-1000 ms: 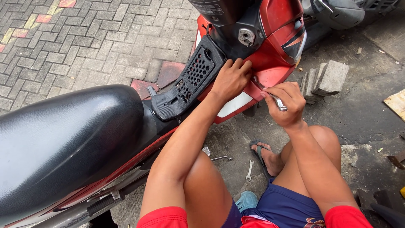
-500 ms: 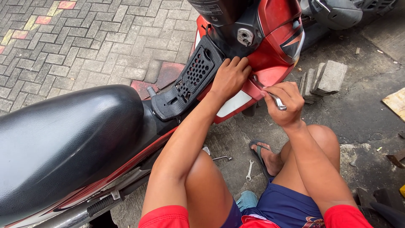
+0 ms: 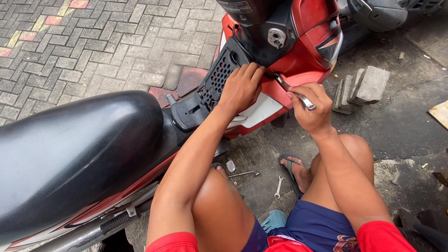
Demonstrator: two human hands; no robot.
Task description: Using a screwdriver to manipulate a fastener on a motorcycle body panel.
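Concrete yard: right hand (image 3: pixel 311 111) clamped on shiny metal tool (image 3: pixel 294 93) (slim), left hand (image 3: pixel 241 87) flat on scooter's red panel (image 3: pixel 298 65).

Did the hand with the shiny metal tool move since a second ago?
No. The right hand grips the metal tool at the same spot on the red panel, left of the paving blocks.

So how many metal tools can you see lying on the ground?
2. A small silver spanner lies on the grey concrete ground beside the sandalled foot; a thin silver rod-shaped tool lies just left of it. Others may be hidden under the red scooter.
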